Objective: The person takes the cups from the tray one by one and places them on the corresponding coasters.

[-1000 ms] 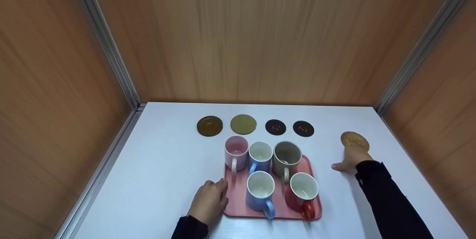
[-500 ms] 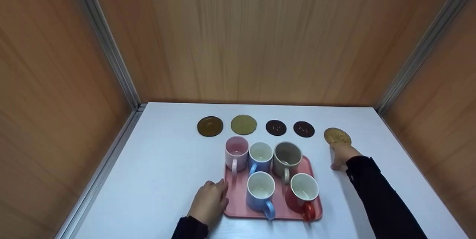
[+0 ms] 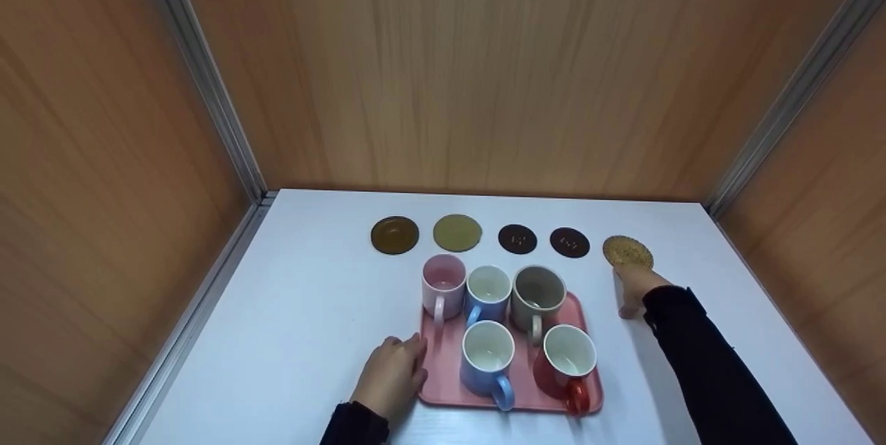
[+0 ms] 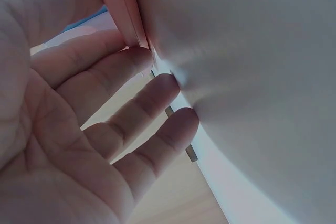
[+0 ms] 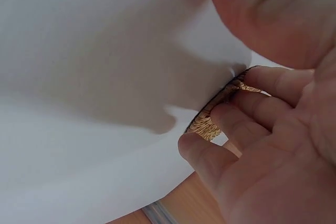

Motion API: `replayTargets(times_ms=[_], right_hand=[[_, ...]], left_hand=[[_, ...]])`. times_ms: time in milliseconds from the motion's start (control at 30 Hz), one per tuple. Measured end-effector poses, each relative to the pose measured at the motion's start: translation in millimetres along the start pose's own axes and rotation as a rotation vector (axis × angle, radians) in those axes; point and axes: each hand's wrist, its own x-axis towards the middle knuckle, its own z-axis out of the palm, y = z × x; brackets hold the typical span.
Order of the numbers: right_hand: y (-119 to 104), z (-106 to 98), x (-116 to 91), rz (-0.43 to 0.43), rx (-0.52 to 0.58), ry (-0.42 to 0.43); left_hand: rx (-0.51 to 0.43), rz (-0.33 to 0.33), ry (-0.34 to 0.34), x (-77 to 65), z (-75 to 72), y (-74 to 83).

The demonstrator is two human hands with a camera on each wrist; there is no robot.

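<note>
My right hand touches the near part of a round gold textured coaster lying flat on the table. In the right wrist view its fingertips rest on the coaster, while the thumb stands apart. At the left side of a pink tray lies my left hand, fingers extended and touching the tray's edge. Upright on that tray stand a pink mug, two blue mugs, a grey mug and a red mug.
Left of the gold coaster, a row along the back holds a dark brown disc, another dark brown disc, an olive disc and a brown disc. Wooden panels enclose the white table behind and at both sides.
My right hand has slid the gold coaster leftward and slightly back, nearer the row of discs; over the last half second it barely moves. My left hand stays at the tray.
</note>
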Motion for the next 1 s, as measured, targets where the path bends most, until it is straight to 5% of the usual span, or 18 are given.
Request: replayTargets(times_ms=[467,733,1000], right_hand=[[-8.9,-13.1,-18.9,0.006,0.001,-0.019],[0.0,1.0,-11.3,-0.092,-0.027,0.128],[-8.2,29.4,-40.3,-0.061,0.024,0.342]], left_hand=[[0.03,0.031,0.01,2.3,-3.2,2.9],[0.059,0.044,0.055,1.7,-3.8,0.0],[0.04,0.063,0.049,-2.1,-0.5,-1.8]])
